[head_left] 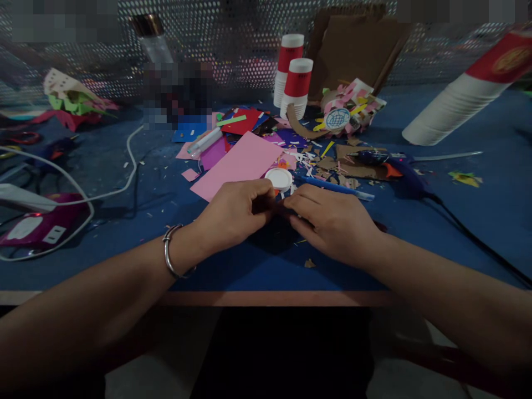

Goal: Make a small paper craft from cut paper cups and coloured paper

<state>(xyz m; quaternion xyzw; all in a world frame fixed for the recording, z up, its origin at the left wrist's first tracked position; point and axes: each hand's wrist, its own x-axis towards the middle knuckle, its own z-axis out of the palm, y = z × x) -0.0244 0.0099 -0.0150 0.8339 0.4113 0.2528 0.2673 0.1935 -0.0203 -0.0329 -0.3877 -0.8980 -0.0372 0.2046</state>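
Note:
My left hand [235, 213] and my right hand [330, 221] meet over the blue table [124, 260] near its front edge. Both have their fingers curled and pinch a small dark piece [279, 209] between them; I cannot make out what it is. A metal bangle [170, 256] circles my left wrist. Just beyond my fingers lie a white round lid [279, 178], a pink paper sheet [239, 164] and a blue pen [332, 187].
Coloured paper scraps [249, 123] and cardboard bits litter the middle. Two stacks of red-and-white cups [293, 83] stand at the back, another stack [465, 94] lies at the right. A glue gun [394, 166] with black cable lies at the right; a white cable [124, 183] and a purple device [37, 227] lie at the left.

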